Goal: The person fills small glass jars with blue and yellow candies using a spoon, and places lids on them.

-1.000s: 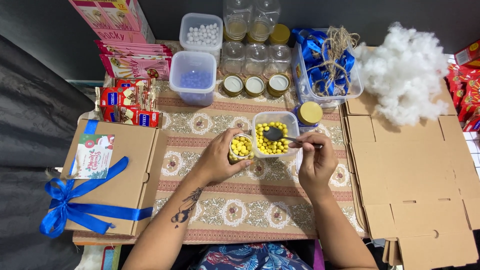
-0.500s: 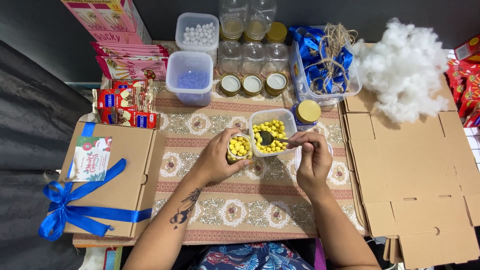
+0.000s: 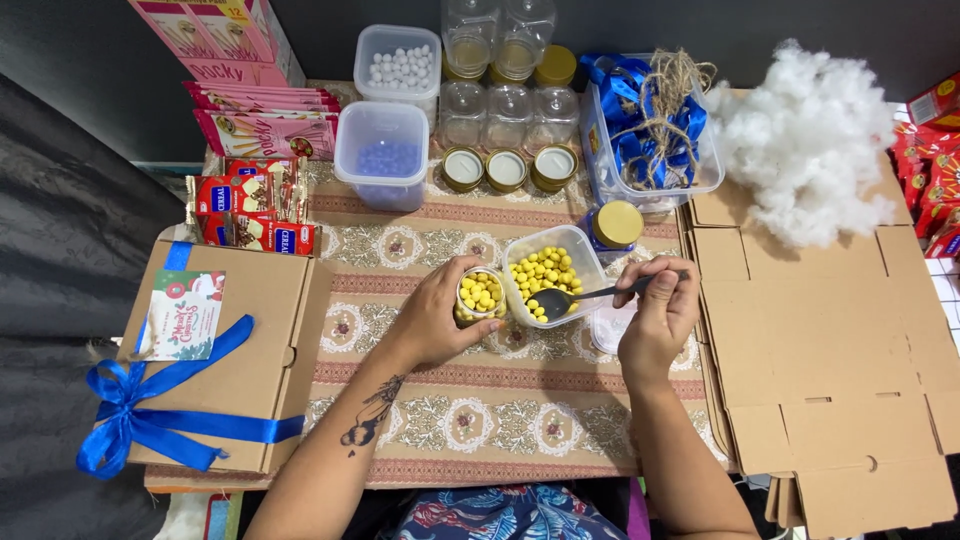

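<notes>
Head view, one entry. Left hand (image 3: 440,318), fingers curled tight around one small jar (image 3: 481,293) near table centre, already nearly full of yellow candies. Right hand (image 3: 655,315), fingers pinched closed on the handle of one dark spoon (image 3: 580,297), its bowl at the near edge of the tub (image 3: 548,272) of yellow candies, just beside the jar at its 3 o'clock. Handling note, as a judgement: bring the spoon level over the jar mouth, tip slowly, keep the jar upright and close against the tub so strays fall back in. Count, clockwise from 12 o'clock of the tub: empty jars (image 3: 505,105), about five, two stacked higher at the back; loose gold lids (image 3: 507,168), three; one gold-capped jar (image 3: 612,228) at 1 o'clock; one tub of blue ribbon and twine (image 3: 650,125); one heap of white stuffing (image 3: 810,150) at 2 o'clock; flat cardboard sheets (image 3: 820,340) at 3 o'clock, number cannot be told; one ribboned box (image 3: 215,360) at 9 o'clock; one tub of blue candies (image 3: 385,155); one tub of white candies (image 3: 400,65) at 11 o'clock.
</notes>
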